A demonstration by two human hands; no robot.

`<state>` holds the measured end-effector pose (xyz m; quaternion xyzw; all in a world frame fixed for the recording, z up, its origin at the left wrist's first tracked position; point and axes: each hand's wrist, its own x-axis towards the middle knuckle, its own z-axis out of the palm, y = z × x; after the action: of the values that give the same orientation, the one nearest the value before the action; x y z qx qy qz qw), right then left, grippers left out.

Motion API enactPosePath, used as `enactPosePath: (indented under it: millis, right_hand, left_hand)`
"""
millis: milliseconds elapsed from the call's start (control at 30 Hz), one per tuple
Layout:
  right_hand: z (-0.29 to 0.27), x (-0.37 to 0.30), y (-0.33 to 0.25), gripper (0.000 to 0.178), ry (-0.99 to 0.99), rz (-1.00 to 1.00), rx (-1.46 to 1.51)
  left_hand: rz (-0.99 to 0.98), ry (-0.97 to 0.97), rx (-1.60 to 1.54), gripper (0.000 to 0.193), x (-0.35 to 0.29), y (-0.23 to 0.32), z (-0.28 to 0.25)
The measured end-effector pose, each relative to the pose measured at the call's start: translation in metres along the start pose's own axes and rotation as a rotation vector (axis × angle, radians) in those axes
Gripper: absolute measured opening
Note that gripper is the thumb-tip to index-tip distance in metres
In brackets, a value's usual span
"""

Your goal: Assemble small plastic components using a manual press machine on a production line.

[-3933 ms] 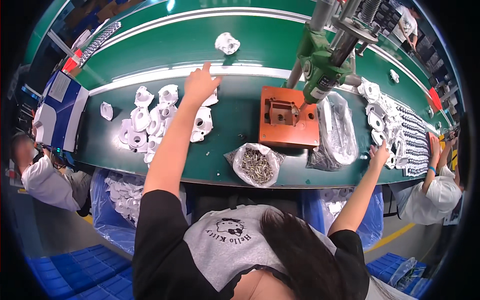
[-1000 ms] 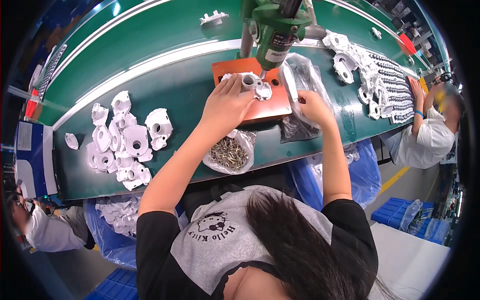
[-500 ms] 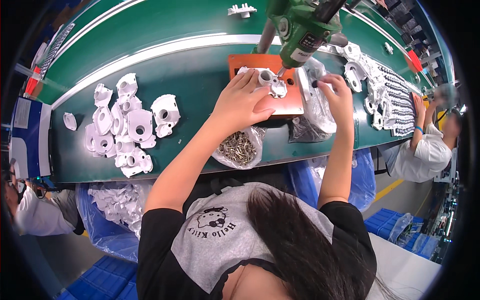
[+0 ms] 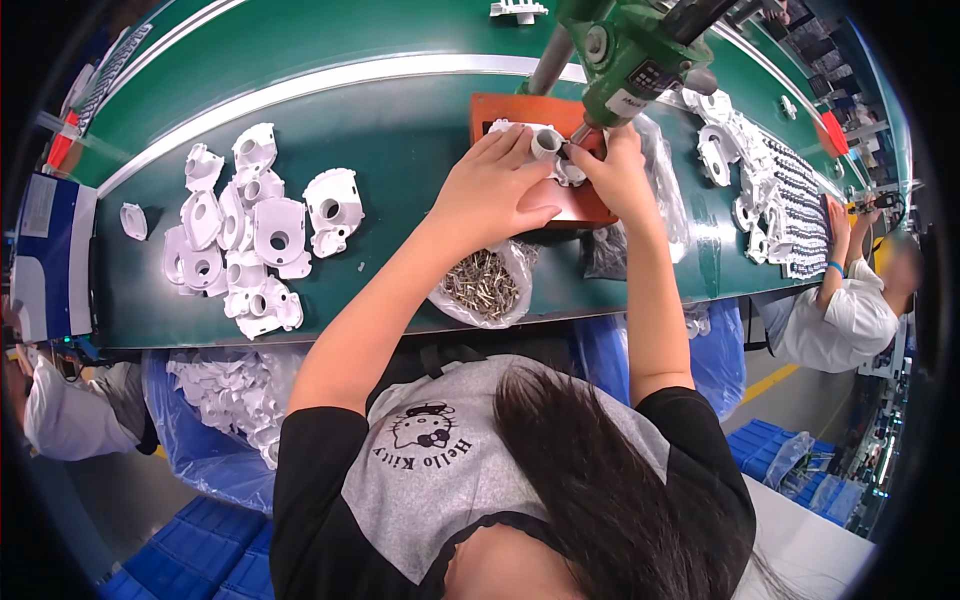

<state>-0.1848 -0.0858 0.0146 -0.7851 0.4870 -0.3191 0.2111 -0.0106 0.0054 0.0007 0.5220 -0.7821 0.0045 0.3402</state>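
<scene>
A white plastic housing (image 4: 546,143) with a round collar lies on the orange base plate (image 4: 490,108) beneath the green press head (image 4: 625,80). My left hand (image 4: 492,185) rests over the housing's left side, fingers laid along it and thumb spread away. At its right side, close under the press tip, my right hand (image 4: 618,172) pinches a small black part (image 4: 568,148), mostly hidden by the fingertips. Just in front of the plate, an open clear bag of metal screws (image 4: 482,283) sits at the bench edge.
Several loose white housings (image 4: 280,235) lie on the left of the green bench (image 4: 400,140). Clear plastic bags (image 4: 660,190) sit right of the plate. Farther right are more white parts (image 4: 745,150) and a co-worker (image 4: 845,310). A blue-lined bin (image 4: 225,400) of white pieces stands below.
My right hand has moved left and forward from above the clear bag to the housing, carrying the small black part. My left hand stays on the housing.
</scene>
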Motion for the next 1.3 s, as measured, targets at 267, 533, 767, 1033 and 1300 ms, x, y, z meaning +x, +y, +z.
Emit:
enactPosePath:
  millis: [267,533,767,1033,1300]
  right_hand:
    - [-0.008,-0.046,-0.03,0.021,0.315,-0.226,-0.114]
    - [0.029,-0.105,-0.065,0.019,-0.22,-0.556,-0.044]
    - [0.04,-0.105,-0.059,0.022,-0.254,-0.585,-0.14]
    - [0.035,-0.106,-0.062,0.02,-0.291,-0.546,-0.137]
    - [0.035,-0.104,-0.06,0.017,-0.329,-0.575,-0.166]
  left_hand:
    - [0.049,-0.091,-0.062,0.02,0.01,-0.011,-0.011]
    - [0.088,0.074,-0.053,0.016,0.008,-0.011,-0.003]
    - [0.036,-0.026,-0.06,0.018,0.008,-0.008,-0.007]
    - [0.019,-0.019,-0.064,0.019,0.006,-0.008,-0.006]
    - [0.024,-0.039,-0.082,0.019,0.007,-0.008,-0.006]
